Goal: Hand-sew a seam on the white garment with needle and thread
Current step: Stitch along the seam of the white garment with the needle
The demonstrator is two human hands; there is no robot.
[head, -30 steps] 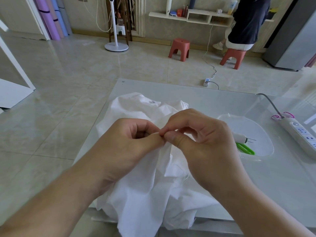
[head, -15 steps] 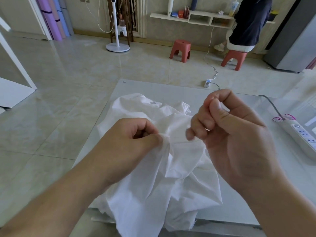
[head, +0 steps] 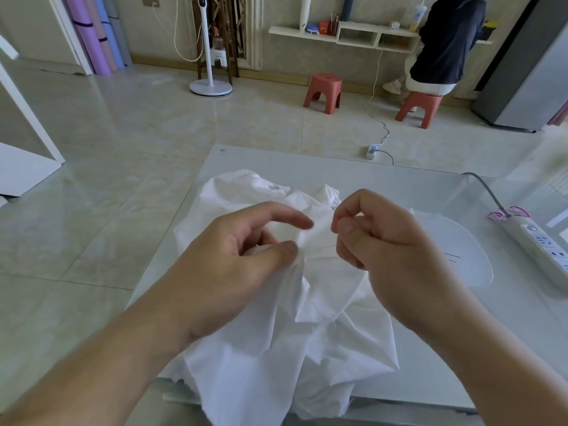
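Head view: hands (head: 307, 250) pinch garment (head: 307, 348) overhanging table (head: 399, 186) edge.

white garment (head: 322, 327): crumpled, on table, draping over near edge | thread (head: 319, 248): thin, white, taut above garment

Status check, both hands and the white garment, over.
Left hand pinches crumpled white cloth garment. Right hand curled, pinching thin pale thread drawn taut; needle not visible. Nothing in the way.

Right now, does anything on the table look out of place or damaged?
Nothing looks damaged. The white garment is bunched and spills over the near edge of the table, which is normal for sewing. A thread runs taut between the left hand and right hand.
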